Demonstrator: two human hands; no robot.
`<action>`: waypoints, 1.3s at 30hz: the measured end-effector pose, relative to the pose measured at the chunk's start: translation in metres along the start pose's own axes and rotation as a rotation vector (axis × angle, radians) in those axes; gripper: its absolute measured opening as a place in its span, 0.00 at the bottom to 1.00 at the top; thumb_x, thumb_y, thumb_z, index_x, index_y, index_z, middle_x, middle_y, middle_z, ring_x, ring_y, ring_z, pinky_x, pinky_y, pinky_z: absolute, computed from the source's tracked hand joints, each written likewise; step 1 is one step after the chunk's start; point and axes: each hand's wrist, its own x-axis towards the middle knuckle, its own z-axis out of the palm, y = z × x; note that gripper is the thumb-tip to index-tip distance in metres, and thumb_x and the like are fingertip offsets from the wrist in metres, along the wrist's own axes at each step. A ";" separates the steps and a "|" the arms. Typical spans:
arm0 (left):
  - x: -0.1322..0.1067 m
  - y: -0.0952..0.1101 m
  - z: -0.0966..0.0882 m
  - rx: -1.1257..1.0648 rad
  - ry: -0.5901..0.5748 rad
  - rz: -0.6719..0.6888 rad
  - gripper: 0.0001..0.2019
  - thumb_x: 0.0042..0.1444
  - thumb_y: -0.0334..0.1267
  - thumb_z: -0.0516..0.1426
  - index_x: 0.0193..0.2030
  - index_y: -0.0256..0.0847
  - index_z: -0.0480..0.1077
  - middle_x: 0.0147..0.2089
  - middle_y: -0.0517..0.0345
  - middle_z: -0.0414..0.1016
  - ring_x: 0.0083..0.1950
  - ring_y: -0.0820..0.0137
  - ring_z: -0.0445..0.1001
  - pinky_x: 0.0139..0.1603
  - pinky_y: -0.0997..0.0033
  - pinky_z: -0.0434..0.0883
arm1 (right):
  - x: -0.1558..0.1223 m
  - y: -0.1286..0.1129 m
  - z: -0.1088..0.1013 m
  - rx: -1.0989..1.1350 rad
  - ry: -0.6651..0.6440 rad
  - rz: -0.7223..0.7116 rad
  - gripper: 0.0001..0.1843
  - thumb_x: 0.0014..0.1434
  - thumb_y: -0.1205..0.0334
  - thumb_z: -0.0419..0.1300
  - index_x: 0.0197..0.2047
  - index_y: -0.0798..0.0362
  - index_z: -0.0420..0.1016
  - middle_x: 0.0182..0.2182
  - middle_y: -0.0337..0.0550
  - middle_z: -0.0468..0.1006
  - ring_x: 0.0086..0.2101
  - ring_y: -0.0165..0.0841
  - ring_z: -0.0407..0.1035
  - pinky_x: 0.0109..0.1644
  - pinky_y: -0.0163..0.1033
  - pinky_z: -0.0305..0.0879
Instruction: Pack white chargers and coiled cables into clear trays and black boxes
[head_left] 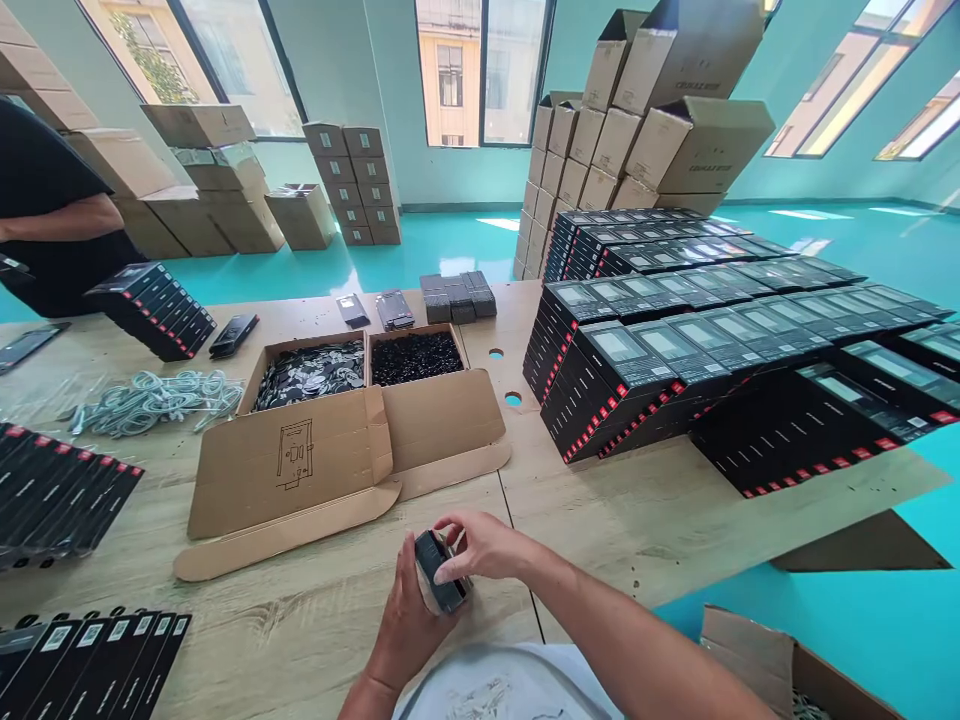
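Close to the table's near edge, my left hand is wrapped round a small dark grey block, perhaps a stack of thin flat pieces. The block is tilted, and its lower part is hidden by my palm. My right hand reaches over it from the right, with thumb and fingers closed on its upper side. Whether a single piece is between those fingertips I cannot make out. Beyond my hands lie the brown flaps of an open cardboard box.
Two open cartons hold flat black-and-silver pieces and small black parts. Grey stacks lie behind them. Black boxes are piled at right; more black boxes and white cables lie left. A person stands far left.
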 end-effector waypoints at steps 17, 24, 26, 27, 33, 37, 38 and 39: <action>0.007 0.009 -0.013 0.043 -0.121 0.335 0.47 0.53 0.40 0.67 0.73 0.49 0.45 0.75 0.35 0.53 0.75 0.45 0.58 0.70 0.34 0.61 | -0.008 0.004 0.009 0.063 0.169 -0.024 0.27 0.44 0.65 0.72 0.50 0.49 0.78 0.38 0.35 0.75 0.30 0.26 0.65 0.33 0.32 0.60; 0.004 0.005 -0.017 0.041 -0.091 0.335 0.46 0.48 0.41 0.71 0.69 0.49 0.50 0.73 0.34 0.55 0.74 0.46 0.60 0.68 0.36 0.65 | -0.012 0.008 0.020 0.419 0.129 0.045 0.09 0.42 0.67 0.68 0.26 0.52 0.71 0.26 0.31 0.70 0.29 0.27 0.61 0.35 0.34 0.57; 0.003 0.009 -0.017 0.056 -0.075 0.335 0.47 0.46 0.39 0.72 0.68 0.48 0.50 0.73 0.34 0.56 0.73 0.46 0.62 0.67 0.36 0.67 | -0.017 0.010 0.018 0.551 0.094 0.062 0.14 0.42 0.59 0.71 0.28 0.52 0.70 0.29 0.33 0.73 0.31 0.28 0.65 0.39 0.36 0.63; 0.003 0.011 -0.016 0.069 -0.069 0.339 0.47 0.45 0.38 0.72 0.67 0.48 0.51 0.72 0.34 0.57 0.73 0.46 0.62 0.67 0.36 0.67 | -0.019 0.012 0.016 0.613 0.071 0.071 0.18 0.41 0.54 0.72 0.29 0.52 0.70 0.31 0.35 0.74 0.32 0.29 0.67 0.42 0.38 0.65; 0.001 0.015 -0.010 0.108 -0.046 0.381 0.47 0.44 0.37 0.71 0.68 0.47 0.52 0.70 0.35 0.60 0.73 0.44 0.61 0.67 0.35 0.65 | -0.028 0.021 0.009 0.798 0.025 0.105 0.30 0.33 0.45 0.79 0.28 0.53 0.68 0.33 0.36 0.74 0.33 0.28 0.68 0.43 0.39 0.65; -0.007 0.005 -0.013 -0.025 -0.158 0.349 0.39 0.49 0.46 0.69 0.67 0.47 0.59 0.72 0.37 0.60 0.73 0.43 0.60 0.69 0.36 0.62 | -0.027 0.025 0.012 0.774 0.065 0.110 0.29 0.35 0.44 0.78 0.27 0.53 0.69 0.27 0.33 0.73 0.28 0.26 0.62 0.34 0.33 0.55; -0.009 0.005 -0.014 -0.088 -0.171 0.277 0.34 0.54 0.48 0.65 0.66 0.47 0.61 0.72 0.38 0.61 0.72 0.45 0.62 0.70 0.38 0.62 | -0.026 0.024 0.014 0.759 0.071 0.100 0.28 0.35 0.44 0.78 0.28 0.53 0.70 0.28 0.33 0.75 0.28 0.26 0.62 0.33 0.33 0.54; -0.009 0.006 -0.014 -0.160 -0.167 0.177 0.30 0.58 0.49 0.62 0.65 0.47 0.61 0.71 0.39 0.63 0.71 0.48 0.64 0.70 0.40 0.62 | -0.026 0.023 0.016 0.743 0.075 0.087 0.28 0.36 0.44 0.78 0.28 0.53 0.71 0.29 0.34 0.76 0.28 0.26 0.63 0.34 0.34 0.54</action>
